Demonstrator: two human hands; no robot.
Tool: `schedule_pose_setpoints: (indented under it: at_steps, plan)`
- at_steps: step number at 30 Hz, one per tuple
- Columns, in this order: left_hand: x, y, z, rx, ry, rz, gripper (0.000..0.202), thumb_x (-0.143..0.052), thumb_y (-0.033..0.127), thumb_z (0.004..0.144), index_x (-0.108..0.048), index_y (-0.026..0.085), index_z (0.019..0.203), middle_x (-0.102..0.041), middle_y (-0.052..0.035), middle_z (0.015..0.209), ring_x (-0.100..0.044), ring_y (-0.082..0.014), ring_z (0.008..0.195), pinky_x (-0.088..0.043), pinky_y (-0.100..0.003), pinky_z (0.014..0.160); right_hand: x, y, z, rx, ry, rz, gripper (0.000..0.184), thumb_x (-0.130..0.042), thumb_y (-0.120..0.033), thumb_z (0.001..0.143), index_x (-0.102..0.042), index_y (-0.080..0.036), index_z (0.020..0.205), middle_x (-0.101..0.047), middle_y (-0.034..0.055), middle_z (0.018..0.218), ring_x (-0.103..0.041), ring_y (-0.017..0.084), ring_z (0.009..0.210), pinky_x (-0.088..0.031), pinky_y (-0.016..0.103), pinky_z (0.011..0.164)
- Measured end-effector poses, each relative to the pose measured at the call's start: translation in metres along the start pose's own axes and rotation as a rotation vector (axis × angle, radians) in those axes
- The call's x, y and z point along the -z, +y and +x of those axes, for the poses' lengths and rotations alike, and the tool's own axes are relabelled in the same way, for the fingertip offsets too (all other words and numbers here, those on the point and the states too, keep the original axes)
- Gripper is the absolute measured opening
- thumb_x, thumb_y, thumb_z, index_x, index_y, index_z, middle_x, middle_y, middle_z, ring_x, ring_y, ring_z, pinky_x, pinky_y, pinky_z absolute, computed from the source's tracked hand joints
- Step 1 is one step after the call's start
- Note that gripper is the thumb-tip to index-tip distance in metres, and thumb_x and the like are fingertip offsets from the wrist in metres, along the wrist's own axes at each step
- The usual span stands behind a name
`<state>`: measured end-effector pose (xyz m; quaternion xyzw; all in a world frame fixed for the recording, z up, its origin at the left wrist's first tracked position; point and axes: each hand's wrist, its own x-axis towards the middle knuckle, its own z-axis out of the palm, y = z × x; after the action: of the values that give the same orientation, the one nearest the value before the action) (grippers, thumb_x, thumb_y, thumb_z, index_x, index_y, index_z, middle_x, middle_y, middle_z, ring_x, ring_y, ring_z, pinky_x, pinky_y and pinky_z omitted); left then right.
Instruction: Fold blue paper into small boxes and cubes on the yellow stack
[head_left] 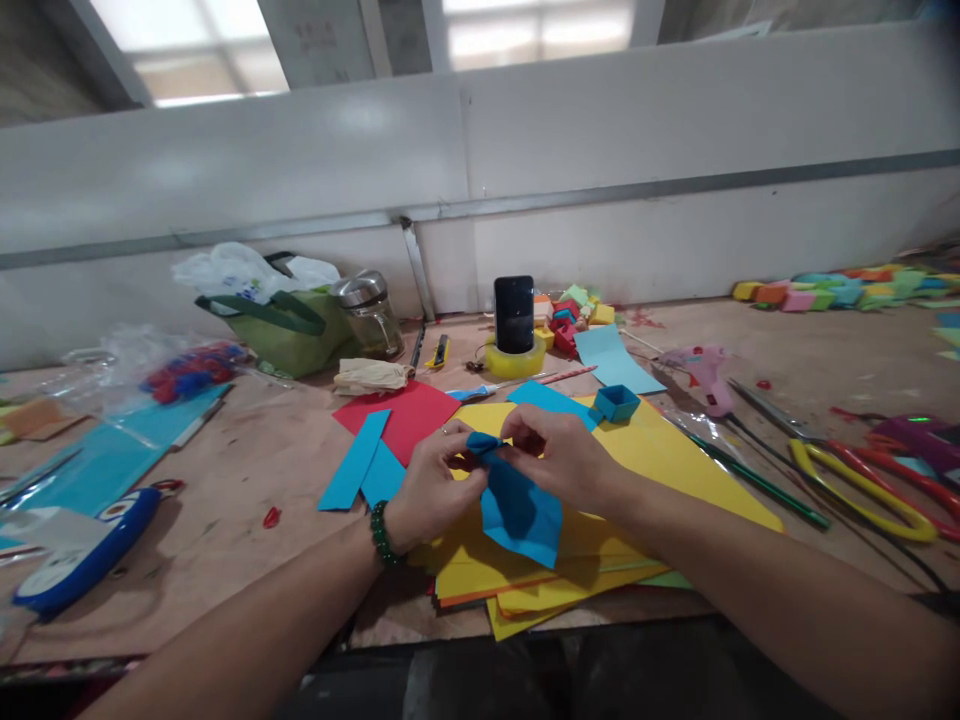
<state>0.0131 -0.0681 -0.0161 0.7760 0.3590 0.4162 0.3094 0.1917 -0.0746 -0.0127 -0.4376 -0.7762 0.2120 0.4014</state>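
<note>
Both my hands pinch a blue paper sheet [521, 510] held just above a stack of yellow paper [652, 455]. My left hand [435, 480], with a green bead bracelet at the wrist, grips the folded top edge of the blue paper from the left. My right hand [559, 455] pinches the same top edge from the right. The lower part of the blue sheet hangs free over the yellow stack. A small finished blue paper box [616, 402] sits on the yellow paper just beyond my right hand.
Red paper [409, 412] and blue strips [356, 470] lie left of the stack. A phone [514, 315] stands in a yellow tape roll. A pink glue gun [705, 375], scissors [870, 475], a green bag [289, 330], a glass jar [367, 315] and coloured paper boxes [574, 315] surround the work spot.
</note>
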Motion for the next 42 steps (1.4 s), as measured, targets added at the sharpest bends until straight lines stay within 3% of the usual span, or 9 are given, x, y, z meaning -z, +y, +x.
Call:
schedule_pose_setpoints:
  at_steps: [7,14,19,22,27,35,42]
  plan:
    - [0.0004,-0.0010,0.0010,-0.008,0.042,0.012,0.017,-0.056,0.013,0.072,-0.070,0.017,0.065,-0.058,-0.0028,0.068,-0.055,-0.0120,0.064,-0.045,-0.020,0.055,0.0029,-0.0055,-0.0024,0.037,0.009,-0.128,0.014,-0.058,-0.014,0.071,-0.052,-0.019,0.082,-0.057,-0.0020,0.066,-0.050,0.011,0.057,-0.034,0.023,0.054]
    - [0.0035,-0.0034,-0.0020,-0.091,0.075,0.098,0.027,-0.059,0.010,0.072,-0.076,0.021,0.090,-0.063,-0.0045,0.080,-0.060,-0.0152,0.074,-0.050,-0.025,0.067,-0.0004,-0.0069,-0.0058,0.226,0.126,-0.385,0.014,-0.054,-0.014,0.078,-0.051,-0.020,0.066,-0.056,0.0007,0.061,-0.051,0.014,0.059,-0.030,0.025,0.054]
    - [0.0034,-0.0054,-0.0037,-0.158,0.093,0.146,0.029,-0.056,0.010,0.075,-0.075,0.022,0.093,-0.065,-0.0045,0.079,-0.061,-0.0146,0.072,-0.050,-0.024,0.064,-0.0017,-0.0078,-0.0079,0.265,0.173,-0.444,0.003,-0.055,-0.017,0.079,-0.057,-0.019,0.079,-0.063,0.0021,0.069,-0.054,0.014,0.061,-0.031,0.025,0.054]
    - [0.0026,-0.0044,-0.0043,-0.178,0.108,0.177,0.024,-0.056,0.011,0.075,-0.074,0.020,0.088,-0.067,-0.0042,0.076,-0.062,-0.0144,0.070,-0.050,-0.024,0.064,-0.0029,-0.0078,-0.0083,0.250,0.182,-0.426,0.012,-0.058,-0.015,0.076,-0.060,-0.019,0.088,-0.067,0.0031,0.079,-0.054,0.013,0.061,-0.032,0.025,0.054]
    - [0.0031,-0.0014,-0.0046,-0.141,0.106,0.230,0.014,-0.058,0.013,0.073,-0.069,0.020,0.074,-0.068,-0.0026,0.070,-0.060,-0.0144,0.065,-0.047,-0.024,0.062,-0.0043,-0.0065,-0.0088,0.219,0.121,-0.418,0.010,-0.060,-0.010,0.073,-0.061,-0.020,0.076,-0.064,0.0020,0.075,-0.056,0.015,0.067,-0.033,0.025,0.056]
    - [0.0029,-0.0045,-0.0005,-0.065,0.028,0.108,0.012,-0.059,0.015,0.070,-0.070,0.018,0.066,-0.063,-0.0017,0.061,-0.055,-0.0124,0.058,-0.043,-0.022,0.055,-0.0028,-0.0041,-0.0067,0.271,0.062,-0.283,0.010,-0.061,-0.010,0.075,-0.061,-0.019,0.072,-0.064,0.0028,0.075,-0.058,0.015,0.073,-0.040,0.025,0.063]
    - [0.0031,-0.0054,0.0051,0.134,-0.036,-0.094,0.013,-0.063,0.025,0.068,-0.071,0.015,0.065,-0.064,-0.0030,0.063,-0.054,-0.0132,0.060,-0.042,-0.022,0.056,0.0001,0.0005,-0.0003,0.130,-0.017,-0.212,0.009,-0.063,-0.010,0.076,-0.061,-0.017,0.070,-0.064,0.0022,0.070,-0.057,0.014,0.066,-0.040,0.025,0.060]
